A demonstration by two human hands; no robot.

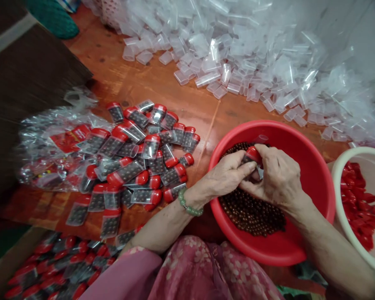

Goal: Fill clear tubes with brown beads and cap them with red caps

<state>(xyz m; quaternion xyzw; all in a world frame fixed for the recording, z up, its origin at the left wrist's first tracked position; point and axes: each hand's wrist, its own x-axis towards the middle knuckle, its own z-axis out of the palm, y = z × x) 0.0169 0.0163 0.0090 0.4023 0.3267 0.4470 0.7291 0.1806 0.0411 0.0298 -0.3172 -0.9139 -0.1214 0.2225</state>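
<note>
Over the red basin [321,187], both hands meet on one small clear container with a red cap [252,154]. My left hand [226,173] grips its dark, bead-filled body from the left, thumb and fingers closed. On the cap's right side, my right hand [276,175] has its fingers closed around the red end. The fingers hide much of the container, so how far the cap is seated cannot be seen. Beneath the hands lie many shiny brown beads [253,212], heaped toward the basin's left. A clear empty sleeve [262,138] rests near the basin's back wall.
Filled red-capped containers [151,146] lie piled on the wooden floor at left, beside a clear plastic bag [65,121]. Another heap [59,266] sits lower left. Empty clear sleeves [206,62] spread across the back. A white basin [337,187] with red caps [359,204] stands right.
</note>
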